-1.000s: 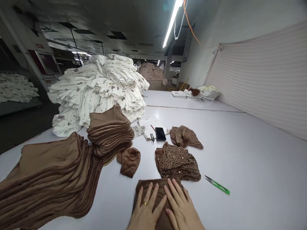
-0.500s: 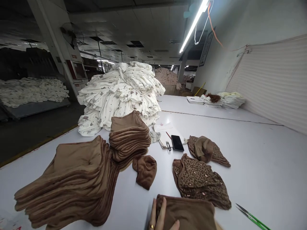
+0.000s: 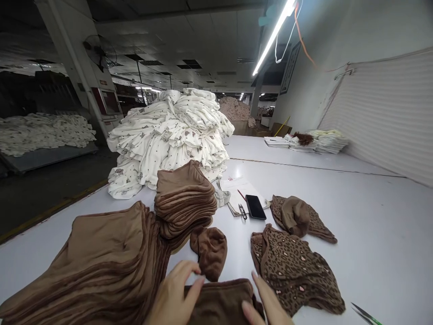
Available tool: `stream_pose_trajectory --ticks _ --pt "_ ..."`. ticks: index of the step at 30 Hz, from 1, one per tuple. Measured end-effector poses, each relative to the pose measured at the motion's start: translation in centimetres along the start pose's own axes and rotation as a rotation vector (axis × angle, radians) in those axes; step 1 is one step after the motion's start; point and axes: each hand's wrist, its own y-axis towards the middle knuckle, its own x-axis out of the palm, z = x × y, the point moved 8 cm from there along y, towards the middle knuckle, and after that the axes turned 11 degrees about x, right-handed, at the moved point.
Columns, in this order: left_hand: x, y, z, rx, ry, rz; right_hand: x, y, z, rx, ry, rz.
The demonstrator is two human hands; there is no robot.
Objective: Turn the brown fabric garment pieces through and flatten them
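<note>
At the bottom middle lies a folded brown plush garment piece [image 3: 221,302], its lower part cut off by the frame's edge. My left hand [image 3: 176,293] is at its upper left corner, thumb and forefinger curved with a narrow gap between their tips. On the other side, my right hand [image 3: 269,302] rests along the right edge, fingers apart. Just beyond sits a small crumpled brown piece [image 3: 213,253]. A tall stack of brown plush pieces [image 3: 104,253] stands to the left, with a second brown stack [image 3: 184,194] behind it. Leopard-print pieces [image 3: 297,271] lie to the right.
A heap of white printed garments [image 3: 172,135] rises at the back left. Papers [image 3: 237,192], thread snips [image 3: 242,212] and a phone [image 3: 255,207] lie mid-table. More leopard-print pieces [image 3: 318,221] sit beyond. Green-handled scissors [image 3: 365,313] are at the lower right.
The folded brown piece has shifted left. My left hand has moved left to its corner, and my right hand has come into view at its right edge. The view has tilted slightly.
</note>
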Motion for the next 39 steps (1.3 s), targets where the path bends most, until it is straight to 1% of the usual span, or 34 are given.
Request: stream_pose_trajectory --ticks 1,2,4,6,8,10,12,15,18,22,23,25,27,29,30,32,33,34,36,37,39 --pt "0.1 1.9 -0.2 -0.024 0.006 0.01 -0.8 1.1 -1.2 -0.01 0.017 0.001" --pt "0.6 3.9 -0.3 -0.037 0.018 0.006 -1.4 2.3 -2.7 -0.038 0.043 -0.032" --pt "2.5 7.2 -0.9 -0.072 0.064 -0.022 -2.2 4.8 -5.5 -0.099 0.096 -0.098" --pt "4.7 9.3 -1.8 -0.114 0.108 -0.038 -2.3 7.3 -7.5 -0.124 0.109 -0.161" --pt "6.3 10.3 -2.5 -0.121 0.129 -0.048 -1.9 9.3 -8.5 -0.144 0.1 -0.206" --pt "7.2 10.6 -2.6 -0.093 0.124 -0.061 -1.6 10.7 -8.9 -0.157 0.096 -0.198" --pt "7.0 10.7 -2.3 -0.047 0.103 -0.064 -1.7 11.5 -9.0 -0.167 0.122 -0.142" --pt "5.0 10.5 -0.7 0.036 0.045 -0.014 -2.0 11.6 -9.6 -0.206 0.237 -0.093" --pt "2.5 9.9 1.4 0.095 -0.039 0.066 -3.3 10.4 -10.3 -0.259 0.399 -0.066" --pt "-0.3 8.5 4.0 0.094 -0.178 0.167 -6.9 7.0 -10.9 -0.356 0.555 -0.023" --pt "-0.7 8.1 4.7 0.09 -0.221 0.174 -7.9 5.9 -11.1 -0.385 0.57 -0.019" --pt "-1.2 7.5 6.5 0.098 -0.304 0.15 -9.8 3.5 -11.4 -0.437 0.577 0.016" --pt "-1.4 6.8 8.5 0.118 -0.414 0.108 -11.7 0.8 -11.6 -0.476 0.574 0.102" --pt "-1.3 6.2 10.5 0.123 -0.584 0.065 -13.5 -2.4 -11.8 -0.574 0.534 0.252" --pt "-1.1 5.8 11.2 0.097 -0.711 0.046 -14.2 -4.2 -11.9 -0.645 0.494 0.32" --pt "0.1 5.0 12.6 -0.013 -1.046 0.0 -15.0 -7.2 -11.8 -0.772 0.412 0.404" --pt "0.8 4.6 13.4 -0.081 -1.229 -0.021 -15.1 -8.1 -11.4 -0.787 0.398 0.41" --pt "1.5 4.1 14.2 -0.142 -1.415 -0.034 -15.1 -8.5 -10.7 -0.755 0.411 0.394" --pt "2.7 3.3 16.0 -0.214 -1.716 -0.057 -15.1 -8.5 -8.6 -0.613 0.488 0.359" --pt "3.2 2.9 16.7 -0.23 -1.813 -0.068 -15.0 -8.4 -7.4 -0.531 0.536 0.342" --pt "4.0 2.0 17.7 -0.256 -1.901 -0.072 -14.7 -8.3 -5.7 -0.421 0.604 0.29"
